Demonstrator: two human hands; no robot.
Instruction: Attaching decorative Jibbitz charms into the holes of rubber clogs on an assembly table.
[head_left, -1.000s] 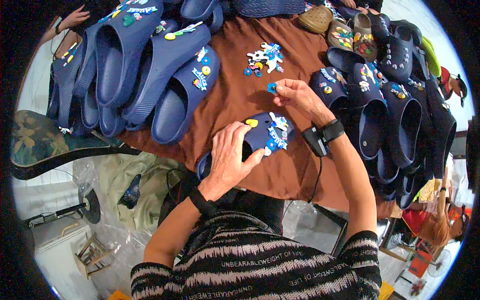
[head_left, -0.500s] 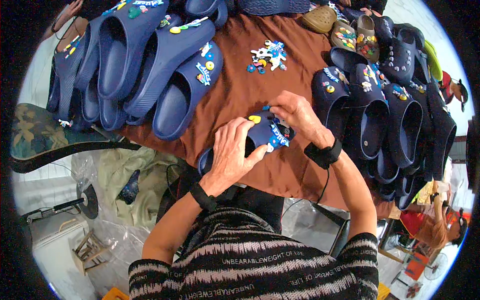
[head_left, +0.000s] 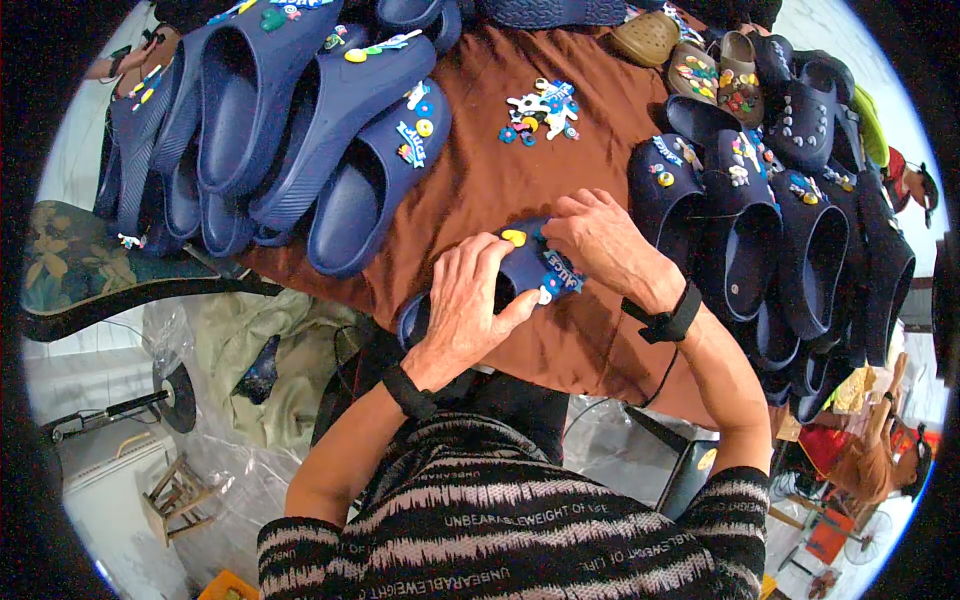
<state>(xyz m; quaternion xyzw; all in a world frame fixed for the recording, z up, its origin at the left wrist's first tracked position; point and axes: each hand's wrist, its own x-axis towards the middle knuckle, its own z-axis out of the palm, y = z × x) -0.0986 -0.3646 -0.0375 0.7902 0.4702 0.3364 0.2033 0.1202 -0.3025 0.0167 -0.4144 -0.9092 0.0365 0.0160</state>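
A dark blue clog [head_left: 520, 268] lies in front of me on the brown cloth, with yellow, blue and white shoe charms on its toe part. My left hand [head_left: 462, 300] is closed round its side, thumb near a small white charm and fingers by a yellow charm [head_left: 514, 238]. My right hand [head_left: 607, 245] is bent over the toe part with its fingertips pinched together against it. Whatever sits between those fingertips is hidden. Beyond the clog is a small heap of loose charms [head_left: 541, 110] in blue, white, yellow and black.
Several blue clogs [head_left: 350, 205] with charms are stacked on the left of the brown cloth [head_left: 470, 130]. More dark clogs [head_left: 745, 250] stand in rows at the right, with brown ones [head_left: 645, 38] behind. A small wooden stool [head_left: 178, 500] is on the floor; another person [head_left: 870, 460] is at the far right.
My right hand has turned and moved over the clog's toe part, its wrist shifting right and nearer to me. My left hand keeps its hold on the clog.
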